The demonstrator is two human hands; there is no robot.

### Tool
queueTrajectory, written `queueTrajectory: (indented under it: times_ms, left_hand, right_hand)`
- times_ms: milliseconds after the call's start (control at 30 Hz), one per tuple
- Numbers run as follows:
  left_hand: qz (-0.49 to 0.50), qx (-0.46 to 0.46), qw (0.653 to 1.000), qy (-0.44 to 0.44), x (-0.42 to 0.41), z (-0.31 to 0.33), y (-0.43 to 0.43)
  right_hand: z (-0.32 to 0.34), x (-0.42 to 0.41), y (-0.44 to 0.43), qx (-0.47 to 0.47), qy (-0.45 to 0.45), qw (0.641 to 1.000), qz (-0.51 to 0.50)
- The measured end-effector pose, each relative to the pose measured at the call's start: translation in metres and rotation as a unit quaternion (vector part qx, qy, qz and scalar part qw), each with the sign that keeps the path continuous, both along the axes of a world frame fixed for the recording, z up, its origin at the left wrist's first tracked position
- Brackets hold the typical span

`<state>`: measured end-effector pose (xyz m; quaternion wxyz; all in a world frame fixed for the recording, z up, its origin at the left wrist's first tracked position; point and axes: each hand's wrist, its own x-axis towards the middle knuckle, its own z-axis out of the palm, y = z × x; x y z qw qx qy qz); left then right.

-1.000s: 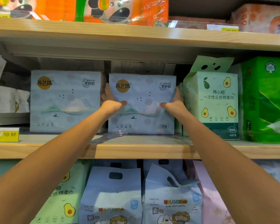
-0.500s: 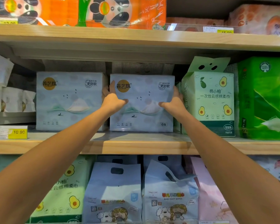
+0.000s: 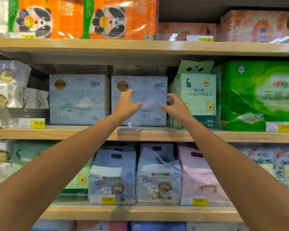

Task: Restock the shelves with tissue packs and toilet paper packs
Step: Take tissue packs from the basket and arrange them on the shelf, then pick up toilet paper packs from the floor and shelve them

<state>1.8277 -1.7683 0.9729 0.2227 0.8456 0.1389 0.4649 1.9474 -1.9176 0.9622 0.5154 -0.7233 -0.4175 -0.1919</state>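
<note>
Now, blue tissue pack (image 3: 148,90) upright on middle shelf (image 3: 73,134), broad face out, straight ahead of both hands, set between twin pack (image 3: 79,99) and avocado pack (image 3: 197,95). Left hand (image 3: 126,104) spread over front face, fingers straight, contact unclear. Right hand (image 3: 175,105) at pack's right edge, fingers loosely curled, gripping nothing. Left nearer pack's middle; any nudge likely goes straight back.

Single head cam, facing fwd, close on middle shelf (image 3: 140,134), arm's reach.
</note>
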Motion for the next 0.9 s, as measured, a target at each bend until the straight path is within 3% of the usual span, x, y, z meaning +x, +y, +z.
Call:
queueTrajectory:
  times_ms: [300,467,667,900]
  left_hand:
    - [-0.034,0.004,0.998,0.058,-0.027,-0.065,-0.101]
    - [-0.043,-0.014,0.994,0.104,-0.046,-0.123,-0.164]
    - [-0.061,-0.014,0.973,0.221,-0.077,-0.184,-0.229]
    - [-0.025,0.089,0.931,0.353,-0.125,-0.246,-0.282]
  right_hand:
    - [-0.055,-0.048,-0.101,-0.021,-0.017,0.999,0.044]
    - [-0.106,-0.059,-0.161,-0.095,-0.022,0.994,0.045]
    - [-0.166,-0.089,-0.224,-0.222,-0.029,0.974,0.039]
    - [-0.229,-0.13,-0.291,-0.359,-0.028,0.933,-0.011]
